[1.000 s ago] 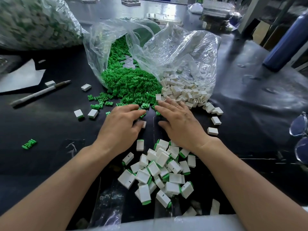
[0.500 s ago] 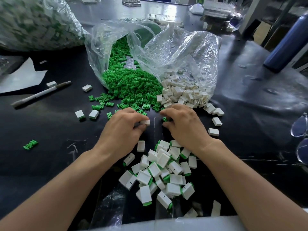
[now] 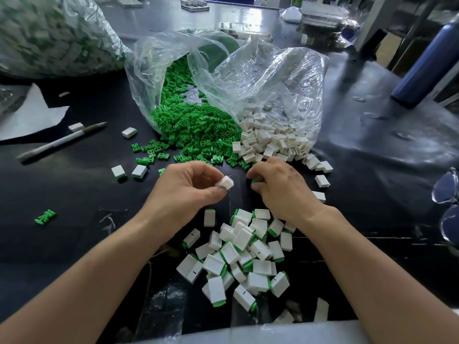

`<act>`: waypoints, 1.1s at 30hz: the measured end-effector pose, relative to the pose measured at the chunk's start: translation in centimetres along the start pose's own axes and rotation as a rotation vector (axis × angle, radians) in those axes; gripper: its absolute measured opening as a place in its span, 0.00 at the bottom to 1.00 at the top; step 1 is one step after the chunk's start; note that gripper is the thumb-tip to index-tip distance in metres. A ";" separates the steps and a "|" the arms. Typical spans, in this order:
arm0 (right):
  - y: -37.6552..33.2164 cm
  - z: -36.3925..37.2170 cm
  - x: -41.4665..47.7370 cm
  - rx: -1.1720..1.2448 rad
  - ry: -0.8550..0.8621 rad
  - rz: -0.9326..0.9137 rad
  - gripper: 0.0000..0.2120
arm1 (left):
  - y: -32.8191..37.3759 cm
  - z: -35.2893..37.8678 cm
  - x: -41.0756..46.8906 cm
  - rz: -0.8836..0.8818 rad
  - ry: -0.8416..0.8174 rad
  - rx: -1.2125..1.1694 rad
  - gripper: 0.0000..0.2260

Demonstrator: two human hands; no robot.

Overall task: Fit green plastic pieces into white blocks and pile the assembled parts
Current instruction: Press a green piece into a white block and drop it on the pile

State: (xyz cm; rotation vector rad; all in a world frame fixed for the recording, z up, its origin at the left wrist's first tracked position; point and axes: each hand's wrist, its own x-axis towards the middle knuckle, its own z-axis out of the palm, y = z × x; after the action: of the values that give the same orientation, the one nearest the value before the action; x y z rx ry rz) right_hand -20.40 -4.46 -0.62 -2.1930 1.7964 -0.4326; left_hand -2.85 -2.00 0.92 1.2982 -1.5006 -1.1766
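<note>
Near the middle of the dark table (image 3: 74, 184), the left hand (image 3: 183, 192) pinched a white block (image 3: 224, 182), held close to the right hand (image 3: 280, 187), whose curled fingers gripped a green piece (image 3: 254, 181), probably for pressing together. Just beyond, loose green pieces (image 3: 193, 127) and white blocks (image 3: 273, 140) spilled from clear bags (image 3: 273, 78) within easy reach. Assembled parts (image 3: 243, 256) lay piled nearer, between the forearms.

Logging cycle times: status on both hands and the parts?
Left hand pinches white block. Right hand pinches green piece, not yet fitted. Nothing between the two. Assembled pile near wrists.
</note>
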 end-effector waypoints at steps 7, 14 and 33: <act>0.0 -0.9 -0.6 0.090 0.080 -0.010 0.04 | 0.2 0.0 -0.2 -0.031 -0.001 -0.043 0.04; -1.6 -2.2 -1.7 0.623 0.142 -0.035 0.10 | 0.4 -0.1 -0.5 0.020 0.019 -0.008 0.04; -2.7 -2.0 -2.3 0.815 0.045 -0.161 0.12 | 0.4 0.0 -0.8 0.040 -0.103 -0.067 0.08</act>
State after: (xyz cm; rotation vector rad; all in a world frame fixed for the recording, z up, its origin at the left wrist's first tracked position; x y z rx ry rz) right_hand -19.16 -1.77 2.15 -1.7316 1.1439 -1.0360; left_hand -2.83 -1.18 1.29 1.1736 -1.5407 -1.2740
